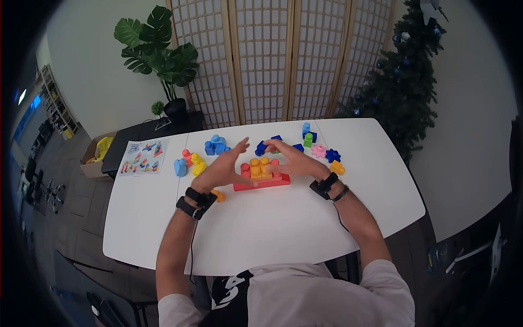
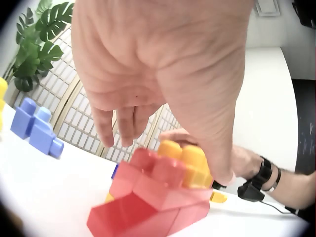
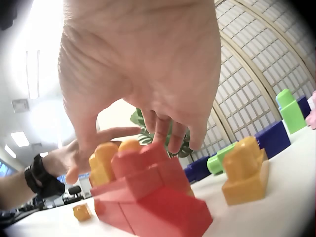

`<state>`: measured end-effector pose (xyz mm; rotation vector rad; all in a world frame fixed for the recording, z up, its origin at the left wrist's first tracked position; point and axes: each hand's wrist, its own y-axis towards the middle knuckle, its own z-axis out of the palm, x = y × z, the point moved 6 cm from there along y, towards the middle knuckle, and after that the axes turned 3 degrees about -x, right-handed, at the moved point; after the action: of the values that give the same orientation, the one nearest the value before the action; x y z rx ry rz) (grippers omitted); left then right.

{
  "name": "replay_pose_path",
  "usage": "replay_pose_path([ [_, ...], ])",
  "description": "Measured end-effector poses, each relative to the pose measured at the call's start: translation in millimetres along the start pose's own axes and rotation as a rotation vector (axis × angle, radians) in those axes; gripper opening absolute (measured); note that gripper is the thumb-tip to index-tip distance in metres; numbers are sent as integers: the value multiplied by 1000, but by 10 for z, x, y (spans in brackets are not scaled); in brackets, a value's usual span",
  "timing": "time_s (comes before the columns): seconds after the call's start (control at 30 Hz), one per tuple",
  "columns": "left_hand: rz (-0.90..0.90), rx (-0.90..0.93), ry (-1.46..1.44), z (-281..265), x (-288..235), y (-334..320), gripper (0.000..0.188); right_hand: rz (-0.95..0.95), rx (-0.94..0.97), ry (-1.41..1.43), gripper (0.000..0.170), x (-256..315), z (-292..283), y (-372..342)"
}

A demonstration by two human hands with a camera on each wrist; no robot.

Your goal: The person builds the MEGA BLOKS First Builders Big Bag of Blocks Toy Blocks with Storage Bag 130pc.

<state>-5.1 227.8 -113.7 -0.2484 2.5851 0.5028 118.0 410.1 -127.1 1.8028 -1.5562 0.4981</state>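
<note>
A low build of toy building blocks stands on the white table (image 1: pixel 261 229). Its long red base (image 1: pixel 262 185) has sloped ends, and red and orange studded blocks (image 1: pixel 260 169) sit on top. My left hand (image 1: pixel 222 168) spans the left side with fingers spread, the thumb close to the front of the build. From the right, my right hand (image 1: pixel 297 162) arches over the other end, its fingers loosely extended. In the left wrist view the thumb overlaps the orange block (image 2: pixel 195 165). Neither hand grips anything. The right wrist view shows the red slope (image 3: pixel 173 212) below the palm.
Blue blocks (image 1: pixel 217 145), a yellow block (image 1: pixel 198 164) and a red block (image 1: pixel 187 157) lie left. A green block (image 1: pixel 308 140), pink gear (image 1: pixel 318 151) and orange block (image 1: pixel 338 168) lie right. A picture sheet (image 1: pixel 144 158) rests far left. Cables run from both wrists.
</note>
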Motion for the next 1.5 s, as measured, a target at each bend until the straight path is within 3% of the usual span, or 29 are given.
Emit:
replay_pose_path([
  [0.07, 61, -143, -22, -367, 15, -34, 113, -50, -239, 84, 56, -100, -344, -23],
  [0.1, 1, -154, -47, -518, 66, -62, 105, -44, -237, 87, 56, -152, -437, -66],
  [0.17, -56, -191, -89, -816, 126, -166, 88, 87, -317, -70, 32, -255, -672, -174],
  [0.27, -116, -210, 8, -1059, 325, -356, 67, 102, -293, -134, 24, -451, -715, -329],
  [0.47, -281, -268, 66, -1203, 814, -711, 43, 104, -241, -109, 20, -540, -536, -457],
  [0.5, -254, -327, 43, -1185, 862, -762, 27, 103, -238, -108, 20, -536, -525, -460],
  [0.53, -255, -329, 44, -1159, 900, -807, 27, 99, -246, -104, 20, -513, -529, -458],
  [0.6, -290, -235, 184, -1059, 990, -856, 16, 94, -255, -102, 20, -472, -546, -442],
  [0.63, -323, -275, 239, -1030, 985, -854, 14, 97, -250, -96, 20, -459, -551, -435],
  [0.73, -415, -239, 293, -940, 993, -869, 11, 94, -246, -108, 20, -411, -576, -432],
  [0.87, -409, -229, 337, -914, 907, -818, 16, 73, -263, -152, 19, -299, -606, -431],
  [0.97, -428, -88, 201, -860, 735, -821, 29, 92, -302, -167, 17, -149, -711, -436],
  [1.03, -264, 102, -12, -673, 425, -856, 46, 150, -375, -137, 17, -207, -836, -441],
  [1.13, -136, 229, 47, -380, 411, -933, 57, 179, -488, -83, 16, -303, -1043, -500],
  [1.2, -77, 221, 107, -267, 398, -970, 52, 166, -570, -87, 16, -372, -1145, -531],
  [1.27, -212, 331, 26, -160, 442, -973, 48, 176, -573, -100, 16, -316, -1176, -588],
  [1.5, -156, 305, 82, -188, 493, -936, 42, 201, -582, -115, 17, -359, -1270, -775],
])
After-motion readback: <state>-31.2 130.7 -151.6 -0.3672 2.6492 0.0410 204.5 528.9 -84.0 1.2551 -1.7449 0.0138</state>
